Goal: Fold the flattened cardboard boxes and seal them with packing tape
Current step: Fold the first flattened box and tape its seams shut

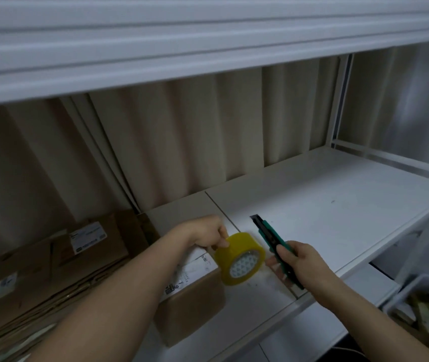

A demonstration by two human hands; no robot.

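My left hand (pixel 208 235) pinches the top rim of a yellow roll of packing tape (pixel 239 258), held on edge just above the white shelf (pixel 338 212). My right hand (pixel 302 262) grips a green and black utility knife (pixel 268 236) by its lower half, its tip pointing away over the shelf. A folded brown cardboard box (pixel 189 307) with a white label on top stands under my left forearm, partly hidden by it. Flattened cardboard boxes (pixel 51 262) with white labels lie stacked at the lower left.
A beige curtain (pixel 182 139) hangs behind the shelf. An upper white shelf edge (pixel 208 48) overhangs the space. A white bin (pixel 422 304) with several packets sits at the lower right. The shelf surface extends to the right.
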